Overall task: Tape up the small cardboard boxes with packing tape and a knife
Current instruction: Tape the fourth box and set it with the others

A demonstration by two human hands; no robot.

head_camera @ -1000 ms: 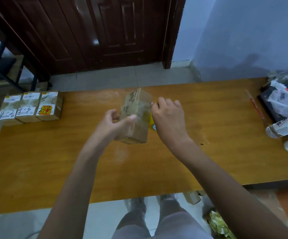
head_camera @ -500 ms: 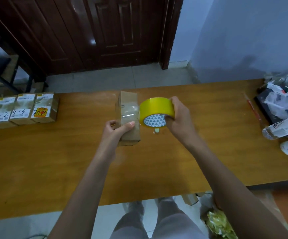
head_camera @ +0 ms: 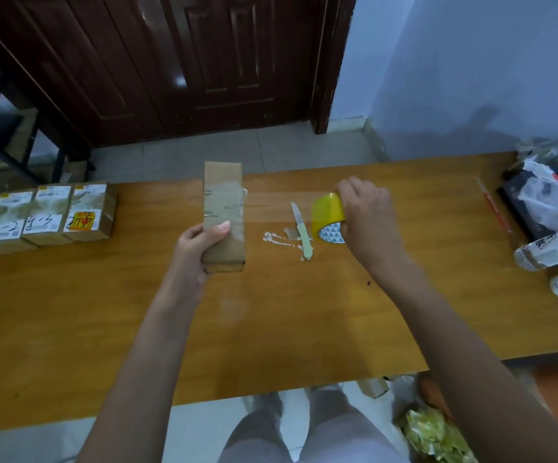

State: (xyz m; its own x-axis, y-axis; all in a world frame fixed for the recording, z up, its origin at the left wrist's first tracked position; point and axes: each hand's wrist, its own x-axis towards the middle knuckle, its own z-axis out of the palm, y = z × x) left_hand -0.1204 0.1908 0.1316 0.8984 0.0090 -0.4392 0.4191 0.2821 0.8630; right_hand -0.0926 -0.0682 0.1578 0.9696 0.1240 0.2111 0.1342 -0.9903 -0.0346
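Note:
My left hand (head_camera: 197, 248) grips a small cardboard box (head_camera: 224, 212) upright above the wooden table (head_camera: 103, 315), thumb pressed on its taped face. My right hand (head_camera: 367, 215) grips a yellow roll of packing tape (head_camera: 328, 217) off to the right of the box. A clear strip of tape (head_camera: 277, 207) stretches from the box to the roll. A knife (head_camera: 301, 230) with a pale green handle lies on the table under the strip, between box and roll, beside some white scraps (head_camera: 275, 238).
Three taped boxes with labels (head_camera: 52, 213) stand in a row at the table's far left. Plastic bags and bottles (head_camera: 551, 225) pile up at the right edge, with a red pen (head_camera: 493, 208) beside them. A dark door stands behind; my legs show below the table.
My right hand has pulled the tape roll away to the right, drawing a long strip out from the box. The knife, hidden before, now shows on the table. The box turned upright.

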